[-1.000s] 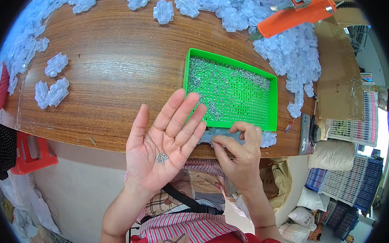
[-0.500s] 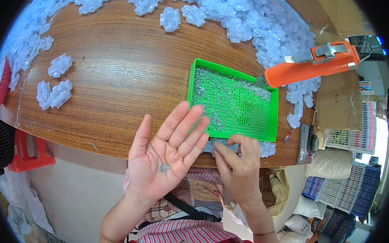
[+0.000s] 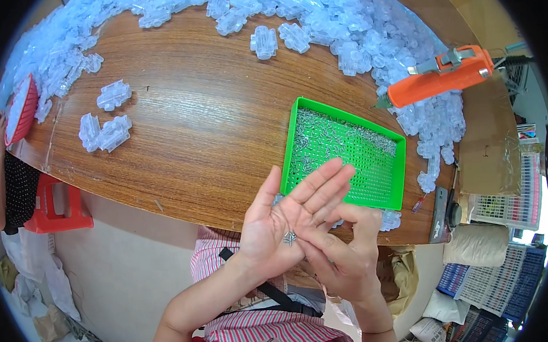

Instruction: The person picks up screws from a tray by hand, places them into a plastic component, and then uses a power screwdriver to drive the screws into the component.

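Silvery screws [image 3: 289,237] lie at mixed angles in the open, upturned left hand [image 3: 275,220]; just to their right, the right hand [image 3: 348,257] bends thumb and forefinger together, its hold unclear.

Glare is whitening the tabletop [image 3: 201,76] beyond the left hand [image 3: 280,229]; light is burning out far right of it; outer edges are bowing.
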`<state>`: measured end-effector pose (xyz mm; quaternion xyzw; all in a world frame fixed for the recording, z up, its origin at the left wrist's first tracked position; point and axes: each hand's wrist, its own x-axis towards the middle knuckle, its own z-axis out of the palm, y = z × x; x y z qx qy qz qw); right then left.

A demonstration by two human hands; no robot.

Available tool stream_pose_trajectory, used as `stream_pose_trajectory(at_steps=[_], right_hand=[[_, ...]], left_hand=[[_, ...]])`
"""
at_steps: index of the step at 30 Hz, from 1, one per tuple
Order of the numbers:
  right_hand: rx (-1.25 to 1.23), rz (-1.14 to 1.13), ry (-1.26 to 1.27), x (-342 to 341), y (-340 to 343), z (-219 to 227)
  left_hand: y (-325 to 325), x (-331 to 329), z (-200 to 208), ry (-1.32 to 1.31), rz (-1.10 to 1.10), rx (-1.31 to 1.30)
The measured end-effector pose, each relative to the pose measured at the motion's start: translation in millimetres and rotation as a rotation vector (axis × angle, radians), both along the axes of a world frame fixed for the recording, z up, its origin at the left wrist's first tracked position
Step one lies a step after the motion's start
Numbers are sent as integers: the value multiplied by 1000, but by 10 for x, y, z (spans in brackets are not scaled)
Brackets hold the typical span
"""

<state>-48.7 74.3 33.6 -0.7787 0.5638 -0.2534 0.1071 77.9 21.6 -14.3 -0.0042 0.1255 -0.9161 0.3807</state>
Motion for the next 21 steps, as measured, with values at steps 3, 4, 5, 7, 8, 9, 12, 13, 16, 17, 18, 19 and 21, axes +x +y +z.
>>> stream_pose_trajectory(at_steps=[3,4,5,7,8,9,12,13,16,17,18,19,21], right_hand=[[-31,76,23,-57,2,15],[-41,114,70,-17,-25,8],[-70,103,83,-4,-26,0],[-22,63,103,5,-30,88],[-12,49,95,9,-35,133],[6,30,94,2,-39,128],[-20,12,7,14,-55,59],[-1,13,10,22,-46,50],[-19,8,8,35,-8,14],[-18,1,-14,30,14,10],[-16,-14,-36,28,48,6],[-27,-27,-40,24,45,4],[-41,11,-59,14,53,-48]], left_hand=[[18,-13,25,-6,-28,-5],[8,11,24,-21,-23,-13],[20,-31,-20,31,-7,-60],[11,-113,-46,20,-23,-102],[10,-147,-40,58,-20,-119],[11,-199,-65,87,-23,-128],[52,-233,-35,163,-36,-97],[57,-224,-33,180,-37,-100],[75,-196,20,180,-31,-117],[92,-193,55,176,-26,-90],[125,-185,68,137,-27,-89],[120,-184,78,107,-30,-96],[159,-150,65,77,-31,-71]])
